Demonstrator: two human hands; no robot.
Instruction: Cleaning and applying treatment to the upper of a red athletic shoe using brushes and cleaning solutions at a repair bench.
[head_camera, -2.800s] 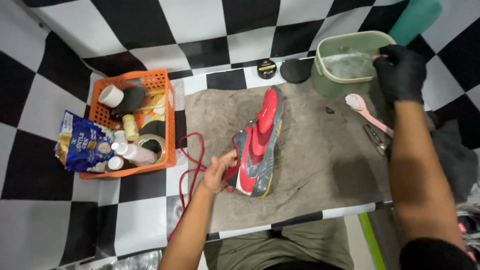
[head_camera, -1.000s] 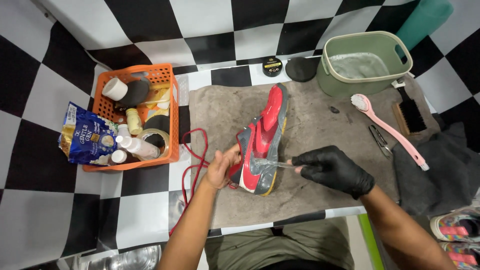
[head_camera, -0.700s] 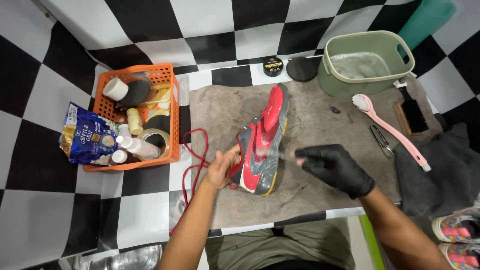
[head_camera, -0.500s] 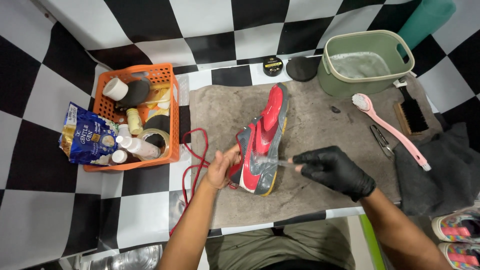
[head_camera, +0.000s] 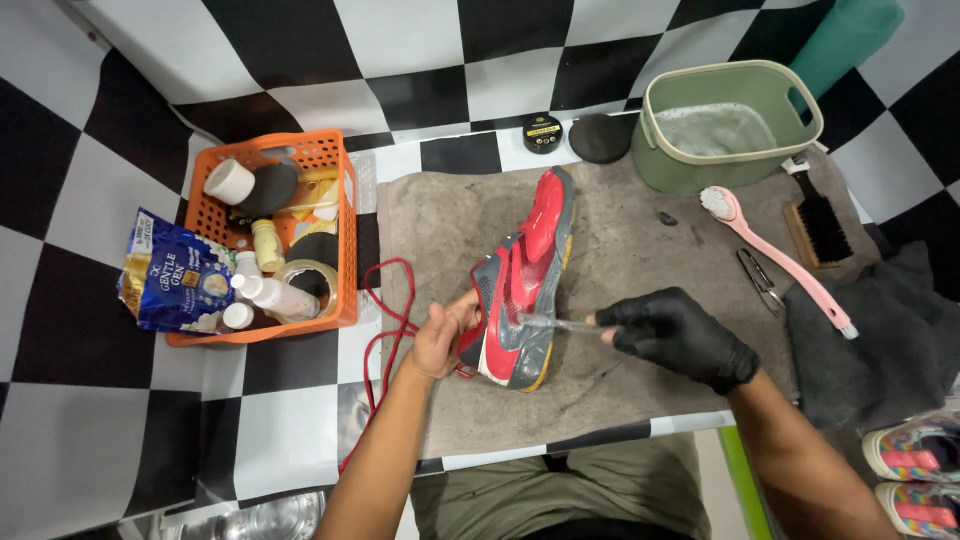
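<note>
Gripping the heel of the red-and-grey sneaker (head_camera: 522, 280), the bare left hand (head_camera: 443, 335) steadies it on the coarse grey towel (head_camera: 640, 250) at bench centre. The black-gloved right hand (head_camera: 680, 335) pinches a thin, blurred brush (head_camera: 555, 323) against its glossy side; at 9 o'clock, an orange lattice basket (head_camera: 345, 250).

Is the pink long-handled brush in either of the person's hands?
No. The pink brush lies on the grey mat; the gloved right hand holds a thin tool and the left hand grips the red shoe.
</note>
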